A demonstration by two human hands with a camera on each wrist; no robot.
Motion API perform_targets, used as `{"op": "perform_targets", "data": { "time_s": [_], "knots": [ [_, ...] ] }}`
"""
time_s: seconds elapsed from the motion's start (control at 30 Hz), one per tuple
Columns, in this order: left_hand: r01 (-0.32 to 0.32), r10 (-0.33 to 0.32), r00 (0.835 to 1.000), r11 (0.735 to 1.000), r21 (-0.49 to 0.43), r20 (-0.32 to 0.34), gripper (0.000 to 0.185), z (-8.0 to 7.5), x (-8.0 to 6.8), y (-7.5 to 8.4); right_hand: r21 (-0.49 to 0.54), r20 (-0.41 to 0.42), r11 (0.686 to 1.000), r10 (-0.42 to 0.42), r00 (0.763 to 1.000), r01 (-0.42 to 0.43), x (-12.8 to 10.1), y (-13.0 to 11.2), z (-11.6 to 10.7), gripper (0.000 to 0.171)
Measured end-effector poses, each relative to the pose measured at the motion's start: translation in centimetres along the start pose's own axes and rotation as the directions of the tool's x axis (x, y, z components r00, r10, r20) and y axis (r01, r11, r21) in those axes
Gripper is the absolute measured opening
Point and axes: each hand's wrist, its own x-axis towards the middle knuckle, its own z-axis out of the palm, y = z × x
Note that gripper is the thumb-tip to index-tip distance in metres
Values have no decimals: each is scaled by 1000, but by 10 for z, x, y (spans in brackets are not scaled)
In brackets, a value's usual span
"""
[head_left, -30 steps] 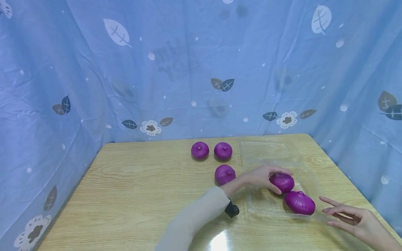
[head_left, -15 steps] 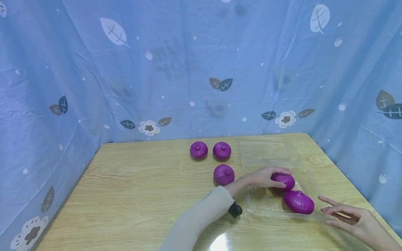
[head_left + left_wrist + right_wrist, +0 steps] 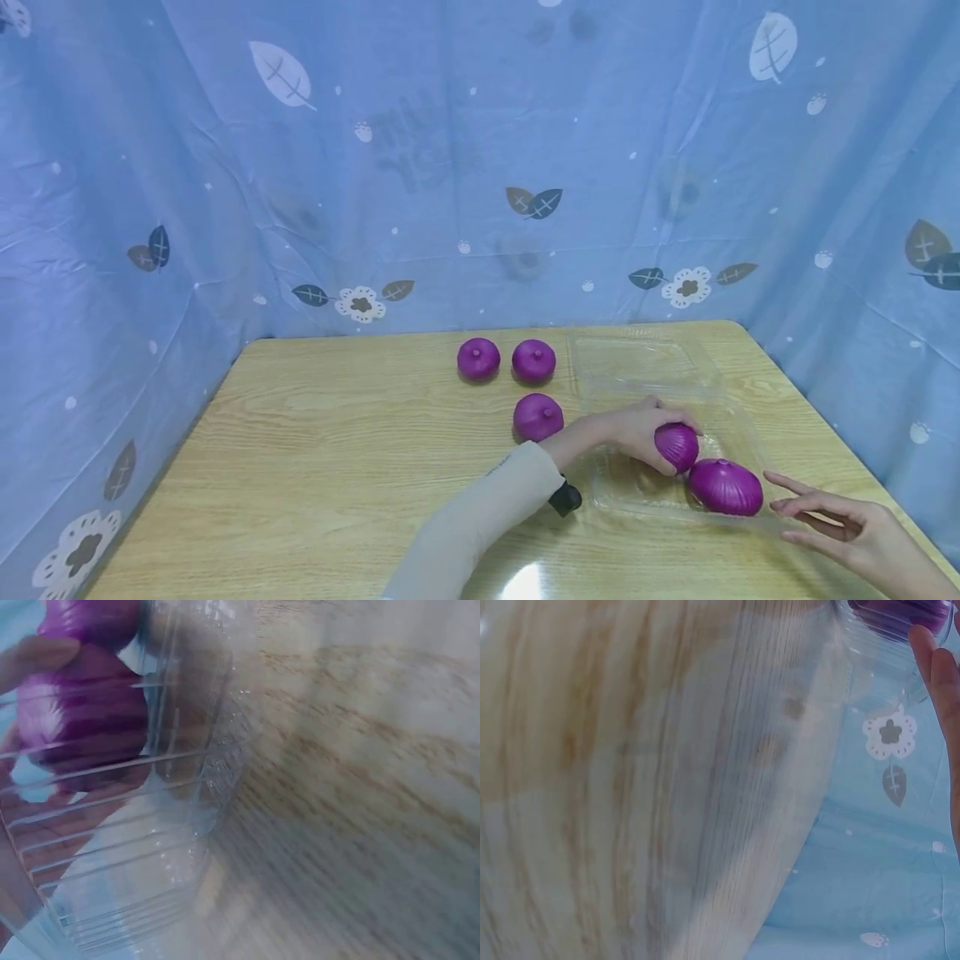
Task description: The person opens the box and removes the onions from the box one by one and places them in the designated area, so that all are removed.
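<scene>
left hand gripping onion, clear tray

Inside the clear plastic clamshell tray, the left hand has turned its gripped purple toy onion and shifted it nearer the other purple onion, which has slid slightly right.

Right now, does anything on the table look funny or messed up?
Nothing stands out. Three purple onions sit tidily on the wooden table. The left hand holds a fourth inside the clear plastic box, beside a fifth. Nothing spilled or broken.
</scene>
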Motion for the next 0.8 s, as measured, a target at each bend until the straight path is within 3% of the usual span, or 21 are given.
{"op": "perform_targets", "data": {
  "time_s": [0.17, 0.3, 0.43, 0.53, 0.63, 0.7, 0.8],
  "knots": [
    [-30, 30, 999, 999, -25, -21, 67, 0, -4, 2, -44, 0, 999, 7, 1000, -7, 0, 0, 1, 31],
    [-43, 44, 997, 999, 8, -65, 62, -3, -8, 1, -58, -12, 997, 43, 999, -44, -2, 0, 1, 29],
    [-68, 81, 972, 995, 68, -220, 48, -6, -12, 1, -108, -41, 988, 104, 994, -108, -3, 1, 2, 27],
    [-39, 60, 949, 996, 76, -310, 51, -8, -16, 3, -153, -53, 978, 135, 989, -142, -2, 2, 2, 27],
    [23, -20, 947, 1000, 8, -319, 58, -8, -22, 7, -168, -59, 972, 155, 986, -163, -2, 3, 2, 27],
    [44, -69, 947, 995, -85, -314, 58, -8, -26, 8, -158, -58, 972, 167, 984, -174, -2, 3, 2, 26],
    [-19, -66, 944, 967, -252, -322, 51, -10, -33, 9, -123, -53, 977, 171, 984, -176, -2, 4, 2, 25]
  ]
}}
